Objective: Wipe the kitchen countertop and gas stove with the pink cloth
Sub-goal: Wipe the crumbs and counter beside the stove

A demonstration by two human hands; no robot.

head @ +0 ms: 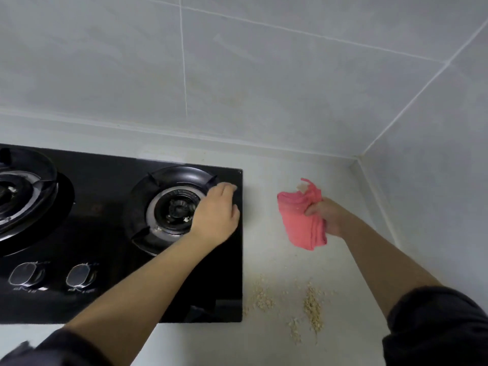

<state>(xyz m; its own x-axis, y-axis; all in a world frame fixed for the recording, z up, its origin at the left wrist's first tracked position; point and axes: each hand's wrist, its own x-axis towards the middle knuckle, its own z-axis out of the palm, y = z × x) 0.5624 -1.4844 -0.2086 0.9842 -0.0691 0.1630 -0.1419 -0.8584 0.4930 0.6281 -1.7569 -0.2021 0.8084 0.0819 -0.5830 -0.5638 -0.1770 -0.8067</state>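
A black glass gas stove is set into the pale countertop. My left hand reaches over the right burner, its fingers curled on the right side of the black pot support ring. My right hand grips a bunched pink cloth above the countertop to the right of the stove; a few crumbs cling to the cloth's top.
Tan crumbs lie scattered on the countertop near the stove's front right corner. A second burner sits at the left, with two knobs along the front. Grey tiled walls meet in a corner at the right.
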